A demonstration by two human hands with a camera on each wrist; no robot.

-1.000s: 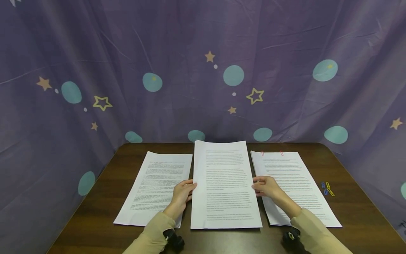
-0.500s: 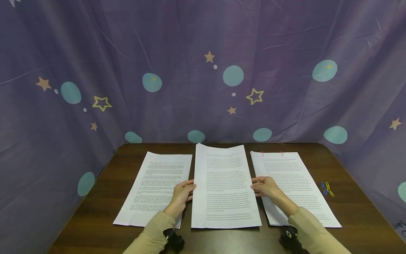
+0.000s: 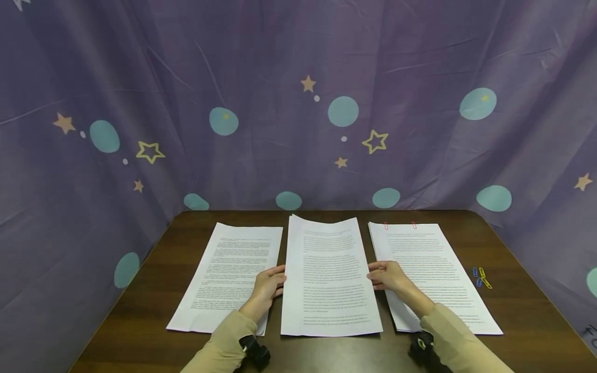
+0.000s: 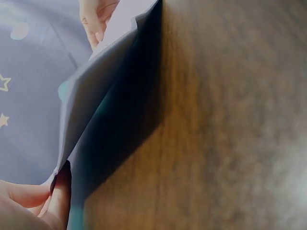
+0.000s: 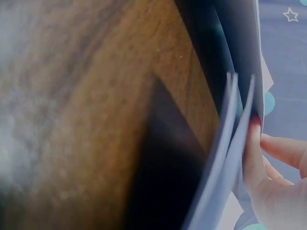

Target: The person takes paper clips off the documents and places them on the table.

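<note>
A sheaf of printed paper (image 3: 332, 290) is held over the middle of the table, its far edge bowed downward between the corners. My left hand (image 3: 265, 290) pinches its left edge between thumb and fingers, as the left wrist view shows at close range on the paper (image 4: 88, 86). On the opposite edge, my right hand (image 3: 393, 280) grips the sheets in the same way. Seen in the right wrist view, the sheaf stands off the wood, and some sheets (image 5: 232, 124) splay apart beside the fingers (image 5: 256, 163).
Another printed stack (image 3: 228, 269) lies at the left, partly behind the left hand. To the right lies a stack (image 3: 434, 280) with two red paper clips (image 3: 414, 225) on its far edge. Blue and yellow paper clips (image 3: 482, 277) rest near the right side of the wooden table (image 3: 522, 311).
The far edge of the held sheaf has come down and bowed more. My right hand has shifted slightly left, while my left hand has barely moved.
</note>
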